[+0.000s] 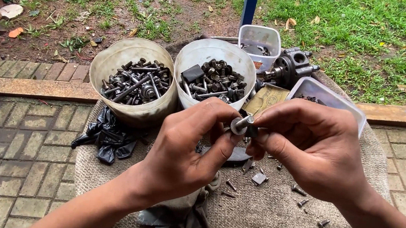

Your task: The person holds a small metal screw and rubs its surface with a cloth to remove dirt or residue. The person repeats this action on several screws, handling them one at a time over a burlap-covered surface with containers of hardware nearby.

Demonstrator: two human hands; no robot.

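Brick paving runs under a coarse burlap mat, with a wooden curb and then grass and bare soil beyond it. Above the mat, the left hand and the right hand meet, both pinched narrow on one small bolt with a washer held between their fingertips. Just below the hands, loose screws and small metal bits lie scattered on the mat, and a crumpled black plastic bag sits to the left. Behind the hands stand two round white buckets, the left bucket and the right bucket, both full of dark bolts and nuts. Farther back are a small clear tub, a metal engine part, a rectangular container partly hidden by the right hand, and a blue post.
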